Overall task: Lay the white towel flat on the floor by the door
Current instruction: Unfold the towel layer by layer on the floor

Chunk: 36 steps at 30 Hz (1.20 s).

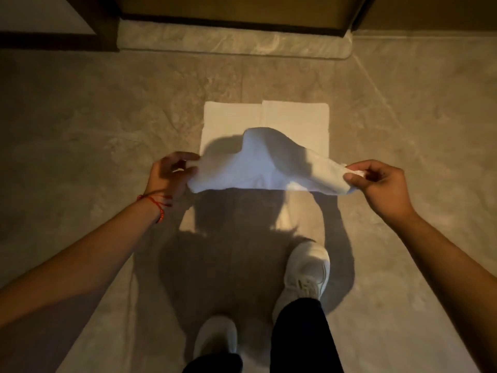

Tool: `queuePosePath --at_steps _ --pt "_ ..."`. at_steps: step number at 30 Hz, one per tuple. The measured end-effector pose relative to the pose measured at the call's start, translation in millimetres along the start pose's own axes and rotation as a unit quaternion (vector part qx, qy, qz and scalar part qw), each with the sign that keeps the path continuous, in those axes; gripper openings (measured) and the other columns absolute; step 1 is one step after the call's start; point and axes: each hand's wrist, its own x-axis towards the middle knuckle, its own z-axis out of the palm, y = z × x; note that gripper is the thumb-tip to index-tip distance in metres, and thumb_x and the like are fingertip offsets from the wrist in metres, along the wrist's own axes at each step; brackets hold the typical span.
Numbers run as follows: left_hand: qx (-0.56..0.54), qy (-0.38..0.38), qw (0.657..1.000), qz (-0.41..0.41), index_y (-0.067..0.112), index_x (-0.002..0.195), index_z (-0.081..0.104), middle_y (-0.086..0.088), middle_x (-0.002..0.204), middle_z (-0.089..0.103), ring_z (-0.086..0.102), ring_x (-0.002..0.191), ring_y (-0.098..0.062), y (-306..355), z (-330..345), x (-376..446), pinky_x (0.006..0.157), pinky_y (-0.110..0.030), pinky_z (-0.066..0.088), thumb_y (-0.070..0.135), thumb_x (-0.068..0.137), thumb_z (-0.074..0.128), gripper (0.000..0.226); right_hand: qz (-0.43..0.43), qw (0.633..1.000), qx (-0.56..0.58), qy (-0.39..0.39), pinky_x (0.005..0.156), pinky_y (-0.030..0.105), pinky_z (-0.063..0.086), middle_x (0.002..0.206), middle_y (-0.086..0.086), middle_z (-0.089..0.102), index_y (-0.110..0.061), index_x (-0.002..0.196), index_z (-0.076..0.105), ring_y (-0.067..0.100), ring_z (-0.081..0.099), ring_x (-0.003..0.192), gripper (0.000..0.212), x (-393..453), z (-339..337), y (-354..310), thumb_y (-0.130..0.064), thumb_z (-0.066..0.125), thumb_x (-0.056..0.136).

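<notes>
The white towel hangs stretched between my two hands above the marble floor, its middle bulging upward. My left hand pinches the towel's left corner; a red string bracelet circles that wrist. My right hand pinches the right corner. The far part of the towel lies flat on the floor, short of the door at the top of the view. The towel's near part is lifted and casts a dark shadow on the floor below.
A raised marble threshold runs along the foot of the door. Dark wood frame stands at the upper left. My two white shoes and dark trouser legs stand on the floor just behind the towel.
</notes>
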Motion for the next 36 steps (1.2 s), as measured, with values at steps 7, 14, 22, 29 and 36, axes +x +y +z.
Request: queuePosePath --at_steps 7,14,22,29,36 --pt "0.066 -0.009 0.998 -0.001 0.004 0.093 0.067 -0.01 0.083 0.059 0.053 0.062 0.019 -52 1 -79 0.055 0.001 0.041 -0.009 0.079 0.054 0.023 0.061 0.997 -0.04 0.0 0.058 0.004 0.043 0.055 -0.026 0.064 -0.009 0.077 0.065 -0.008 0.056 0.055 0.014 -101 21 68 0.005 0.066 0.075" --pt "0.099 -0.008 0.995 -0.016 0.001 0.097 0.067 -0.007 0.092 0.059 0.057 0.067 0.011 -128 23 -123 0.058 0.003 0.041 -0.01 0.078 0.053 0.025 0.074 0.991 -0.114 -0.011 0.062 0.002 0.041 0.087 0.004 0.065 -0.004 0.084 0.069 -0.011 0.057 0.059 0.01 -151 50 139 0.001 0.067 0.075" --pt "0.128 0.006 0.991 -0.031 0.001 0.096 0.067 -0.006 0.086 0.059 0.055 0.067 0.011 -204 39 -135 0.062 0.003 0.038 -0.014 0.076 0.051 0.03 0.118 0.983 -0.14 0.014 0.075 0.028 0.043 0.088 0.008 0.064 -0.004 0.087 0.068 0.022 0.058 0.079 0.01 -159 55 194 -0.002 0.066 0.078" --pt "0.107 0.012 0.992 -0.058 -0.003 0.084 0.068 0.0 0.076 0.062 0.057 0.087 -0.015 -209 34 -151 0.085 -0.025 0.045 -0.017 0.076 0.049 0.025 0.157 0.976 -0.151 0.001 0.07 0.02 0.045 0.087 0.005 0.065 -0.007 0.09 0.069 0.019 0.06 0.081 0.014 -176 63 200 -0.008 0.07 0.076" --pt "0.151 0.008 0.984 -0.091 0.005 0.097 0.066 -0.007 0.095 0.065 0.058 0.085 -0.016 -151 20 -181 0.078 -0.024 0.041 0.016 0.081 0.059 0.021 0.135 0.973 -0.185 -0.001 0.077 0.025 0.041 0.097 0.01 0.069 -0.006 0.093 0.068 0.02 0.061 0.089 0.013 -190 46 145 -0.012 0.064 0.082"
